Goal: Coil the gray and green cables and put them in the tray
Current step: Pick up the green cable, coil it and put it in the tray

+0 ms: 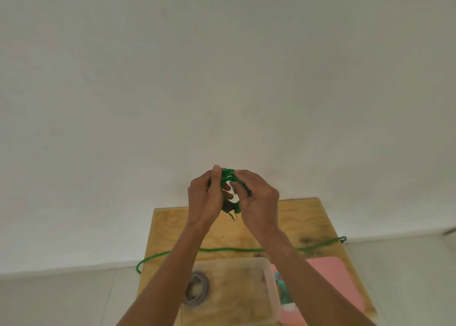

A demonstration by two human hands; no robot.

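Up above the wooden table (172, 229), we hold the green cable (230, 177) in both hands. Our left hand (204, 197) has its fingers curled round one side of the small green loops, with the thumb pointing up. Our right hand (256, 200) has its fingers curled round the other side. A shiny metal plug (233, 216) hangs down from the loops between our hands. We think this job is about halfway done. The gray cable (196, 288) is already wound into a ring, and it lies in the clear tray (270, 286) on the near side of the table. The green one is only partly wound. A long loose piece of it lies across the table from left to right, dips off the left edge, and ends in a little loop at the far right edge. We must wind up that piece and then put the green cable in the tray too. A pink mat (333, 276) lies right of the tray, with a small blue thing (283, 293) on it. We see no words or labels that we can read
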